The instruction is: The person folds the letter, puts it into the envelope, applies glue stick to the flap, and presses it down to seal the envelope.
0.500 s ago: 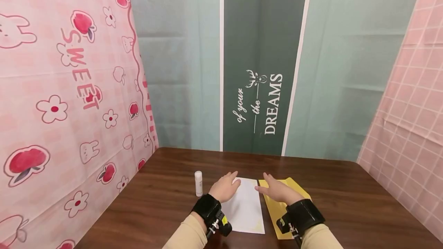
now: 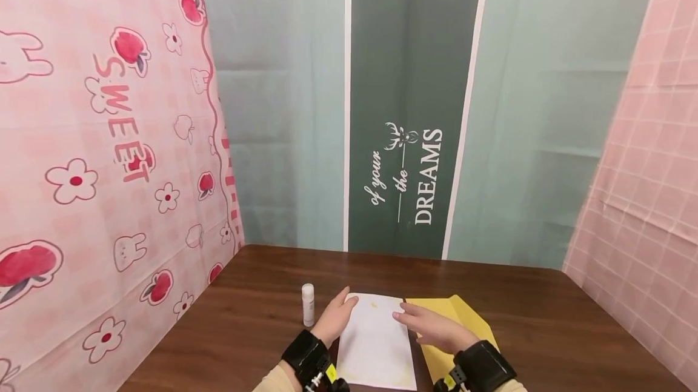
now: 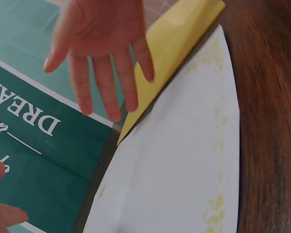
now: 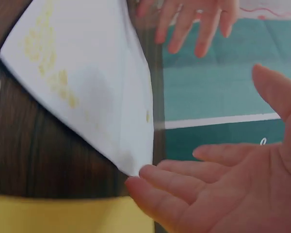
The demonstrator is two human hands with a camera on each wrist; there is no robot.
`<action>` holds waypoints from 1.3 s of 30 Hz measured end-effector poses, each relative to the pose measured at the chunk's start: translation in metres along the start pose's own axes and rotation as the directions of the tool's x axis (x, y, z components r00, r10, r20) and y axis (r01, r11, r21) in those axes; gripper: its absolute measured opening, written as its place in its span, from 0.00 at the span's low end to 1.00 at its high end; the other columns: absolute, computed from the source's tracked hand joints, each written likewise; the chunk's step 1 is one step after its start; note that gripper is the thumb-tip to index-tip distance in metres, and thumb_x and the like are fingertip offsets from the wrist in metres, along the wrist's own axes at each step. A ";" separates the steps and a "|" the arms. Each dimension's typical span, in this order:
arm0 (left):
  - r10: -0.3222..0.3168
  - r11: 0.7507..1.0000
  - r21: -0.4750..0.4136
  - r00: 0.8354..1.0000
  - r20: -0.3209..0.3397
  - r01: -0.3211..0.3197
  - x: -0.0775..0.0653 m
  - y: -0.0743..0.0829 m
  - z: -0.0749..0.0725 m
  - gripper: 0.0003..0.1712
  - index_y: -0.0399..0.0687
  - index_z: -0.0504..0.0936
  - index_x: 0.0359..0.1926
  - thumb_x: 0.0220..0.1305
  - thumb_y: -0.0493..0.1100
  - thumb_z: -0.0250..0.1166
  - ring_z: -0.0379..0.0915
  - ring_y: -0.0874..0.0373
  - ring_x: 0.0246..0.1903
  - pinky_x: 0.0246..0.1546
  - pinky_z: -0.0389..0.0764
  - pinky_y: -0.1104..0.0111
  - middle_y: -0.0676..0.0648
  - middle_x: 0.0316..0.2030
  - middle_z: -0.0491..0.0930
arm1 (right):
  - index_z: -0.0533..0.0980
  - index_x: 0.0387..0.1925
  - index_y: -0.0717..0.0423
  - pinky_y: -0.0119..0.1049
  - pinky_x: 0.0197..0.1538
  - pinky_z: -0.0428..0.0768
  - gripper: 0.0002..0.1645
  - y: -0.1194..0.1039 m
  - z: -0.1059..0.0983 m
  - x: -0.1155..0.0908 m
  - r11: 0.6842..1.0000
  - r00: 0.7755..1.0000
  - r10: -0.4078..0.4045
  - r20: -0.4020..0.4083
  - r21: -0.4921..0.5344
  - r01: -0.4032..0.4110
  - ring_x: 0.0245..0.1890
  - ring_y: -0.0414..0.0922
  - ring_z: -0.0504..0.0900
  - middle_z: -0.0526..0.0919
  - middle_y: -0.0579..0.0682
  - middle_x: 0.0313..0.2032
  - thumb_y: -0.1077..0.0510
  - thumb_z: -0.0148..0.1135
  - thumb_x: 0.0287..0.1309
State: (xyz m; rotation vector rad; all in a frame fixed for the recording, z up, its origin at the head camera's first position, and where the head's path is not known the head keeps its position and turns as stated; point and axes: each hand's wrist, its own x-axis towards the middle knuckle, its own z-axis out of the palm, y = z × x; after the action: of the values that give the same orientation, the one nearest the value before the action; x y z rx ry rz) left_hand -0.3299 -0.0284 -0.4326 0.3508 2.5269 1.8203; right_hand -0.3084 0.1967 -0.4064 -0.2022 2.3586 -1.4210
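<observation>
A white sheet of paper (image 2: 375, 343) lies on the table with yellowish patches along its edges. My left hand (image 2: 334, 321) is at the sheet's left edge, fingers extended. My right hand (image 2: 433, 327) reaches over the sheet's right edge, its fingers straight and holding nothing. Beneath the right hand lies a folded yellow paper (image 2: 471, 318), partly hidden by it. In the right wrist view, the right fingertips (image 4: 134, 184) are close to a corner of the sheet; contact is unclear. A white glue stick (image 2: 308, 305) stands upright left of the left hand.
The brown wooden table (image 2: 262, 295) runs back to a green printed curtain (image 2: 406, 77). Pink patterned cloth (image 2: 109, 210) hangs on the left, and pink checked cloth (image 2: 632, 186) on the right.
My left hand has moved left, off the middle of the sheet to its left edge. The right hand has shifted slightly left over the sheet's edge. The head view has tilted up a little.
</observation>
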 end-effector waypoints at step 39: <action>-0.302 0.904 -0.276 0.944 0.132 0.328 0.015 -0.001 -0.020 0.46 0.30 0.47 0.68 0.65 0.57 0.55 0.49 0.29 0.62 0.49 0.66 0.40 0.27 0.66 0.49 | 0.43 0.67 0.74 0.62 0.57 0.61 0.48 0.010 0.003 0.005 0.976 0.985 -0.006 0.175 0.215 -0.032 0.64 0.67 0.51 0.47 0.74 0.66 0.45 0.52 0.65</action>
State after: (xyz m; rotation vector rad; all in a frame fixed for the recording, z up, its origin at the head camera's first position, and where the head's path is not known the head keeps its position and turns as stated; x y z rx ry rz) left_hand -0.3475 -0.0450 -0.4254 0.0100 2.0624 1.9560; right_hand -0.3111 0.1978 -0.4178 -0.2397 2.0443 -1.5737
